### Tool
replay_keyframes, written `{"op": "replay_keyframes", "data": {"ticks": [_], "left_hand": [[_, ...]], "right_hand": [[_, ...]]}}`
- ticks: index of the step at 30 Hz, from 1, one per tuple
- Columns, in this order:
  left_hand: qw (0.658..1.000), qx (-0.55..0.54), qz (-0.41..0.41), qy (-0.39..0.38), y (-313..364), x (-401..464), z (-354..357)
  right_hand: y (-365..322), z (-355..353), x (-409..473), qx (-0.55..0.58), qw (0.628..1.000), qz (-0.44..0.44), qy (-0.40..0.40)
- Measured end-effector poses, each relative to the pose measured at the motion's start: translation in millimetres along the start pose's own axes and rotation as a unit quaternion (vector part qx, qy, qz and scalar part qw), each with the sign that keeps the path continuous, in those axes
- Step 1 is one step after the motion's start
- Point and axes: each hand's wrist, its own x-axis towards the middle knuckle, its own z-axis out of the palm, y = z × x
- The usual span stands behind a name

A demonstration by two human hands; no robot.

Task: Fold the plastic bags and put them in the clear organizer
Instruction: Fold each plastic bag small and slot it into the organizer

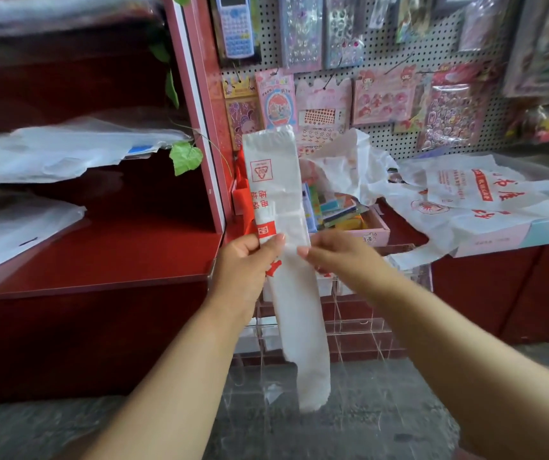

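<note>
Together, at centre frame, our left hand [245, 260] and right hand [339, 252] pinch the folded bag [281, 207], a long white strip held upright; behind it stands the clear organizer [349, 322], with loose bags [459, 200] heaped at the right.

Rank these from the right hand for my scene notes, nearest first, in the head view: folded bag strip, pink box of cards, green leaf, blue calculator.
1. Folded bag strip: pinched by the right hand.
2. Pink box: just above.
3. Green leaf: upper left.
4. Blue calculator: top, on the pegboard.
</note>
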Motion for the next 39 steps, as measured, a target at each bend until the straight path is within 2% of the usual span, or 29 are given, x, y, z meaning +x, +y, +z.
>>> {"op": "replay_keyframes", "data": {"ticks": [3, 6, 10, 16, 19, 21, 26, 33, 39], "left_hand": [[1.000, -0.018, -0.016, -0.004, -6, -4, 2], [0.998, -0.016, -0.039, -0.039, -18, -13, 0], [0.998, 0.013, -0.028, -0.057, -32, -18, -6], [0.998, 0.048, 0.019, -0.034, -42, -17, -9], [0.986, 0.142, 0.086, 0.000, -46, -14, -13], [0.974, 0.191, 0.117, -0.026, -42, -14, -14], [0.986, 0.114, 0.080, -0.087, -44, -6, -20], [0.995, 0.055, -0.003, -0.089, -40, -6, -18], [0.996, 0.037, -0.012, -0.079, -46, -6, -15]], "right_hand": [[14, 14, -11, 0.082, 0.997, 0.000, 0.013], [14, 17, -13, 0.105, 0.993, -0.013, 0.045], [19, 19, -14, 0.117, 0.991, -0.004, 0.064], [29, 27, -13, 0.172, 0.982, 0.006, 0.079], [33, 29, -11, 0.173, 0.981, 0.006, 0.083], [34, 29, -9, 0.179, 0.980, 0.010, 0.084], [34, 29, -2, 0.170, 0.982, 0.011, 0.085], [41, 27, 4, 0.152, 0.982, 0.043, 0.106], [42, 35, 5, 0.156, 0.978, 0.057, 0.129]]}}
